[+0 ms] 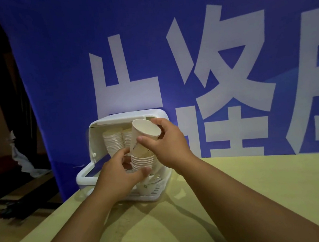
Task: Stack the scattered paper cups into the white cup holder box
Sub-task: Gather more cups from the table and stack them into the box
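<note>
Head cam has the right hand (pixel 169 141) pinching the top cup (pixel 143 132), thumb on its near wall and fingers (pixel 157 122) behind the rim, cup near upright with its mouth tipped up-right, base sunk into the stack (pixel 142 160) the left hand (pixel 117 173) grips in front of the box (pixel 126 116) on the table (pixel 242 191).

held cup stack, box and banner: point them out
held cup stack (pixel 142 159): head view, on the nested rims midway down.
box (pixel 126 116): head view, on its white top wall.
banner (pixel 57 53): head view, on bare blue cloth, upper left.
</note>
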Action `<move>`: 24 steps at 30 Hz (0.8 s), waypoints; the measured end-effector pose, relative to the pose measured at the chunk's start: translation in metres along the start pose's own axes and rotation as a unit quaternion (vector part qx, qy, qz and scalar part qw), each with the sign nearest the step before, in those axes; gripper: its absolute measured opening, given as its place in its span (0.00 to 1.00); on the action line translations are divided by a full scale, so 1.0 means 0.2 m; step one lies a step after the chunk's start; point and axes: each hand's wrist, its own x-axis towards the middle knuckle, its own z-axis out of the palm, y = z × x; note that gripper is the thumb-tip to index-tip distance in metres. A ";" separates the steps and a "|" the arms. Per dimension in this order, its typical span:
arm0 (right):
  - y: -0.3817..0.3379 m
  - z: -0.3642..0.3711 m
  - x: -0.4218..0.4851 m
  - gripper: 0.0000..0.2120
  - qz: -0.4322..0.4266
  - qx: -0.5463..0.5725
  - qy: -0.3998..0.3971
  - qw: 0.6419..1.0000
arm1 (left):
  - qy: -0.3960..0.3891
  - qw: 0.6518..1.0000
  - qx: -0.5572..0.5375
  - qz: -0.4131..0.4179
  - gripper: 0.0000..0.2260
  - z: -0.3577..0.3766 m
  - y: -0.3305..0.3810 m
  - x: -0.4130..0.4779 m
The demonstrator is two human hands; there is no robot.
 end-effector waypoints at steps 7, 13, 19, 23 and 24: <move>0.01 0.00 0.00 0.28 0.028 0.004 0.010 1.000 | 0.006 0.999 -0.035 0.003 0.48 -0.01 0.00 -0.01; 0.07 0.02 0.00 0.17 0.033 -0.127 -0.037 0.991 | -0.005 0.999 -0.041 0.033 0.45 -0.01 0.00 -0.03; 0.14 0.04 -0.01 0.15 0.057 -0.160 -0.040 0.985 | -0.007 0.999 -0.013 0.030 0.33 -0.02 -0.01 -0.02; 0.15 0.05 -0.02 0.16 0.044 -0.149 -0.047 0.987 | 0.001 1.000 -0.007 0.025 0.30 -0.03 0.00 -0.02; 0.14 0.04 -0.03 0.16 0.039 -0.142 -0.047 0.988 | 0.007 1.000 -0.010 0.025 0.29 -0.03 0.00 -0.02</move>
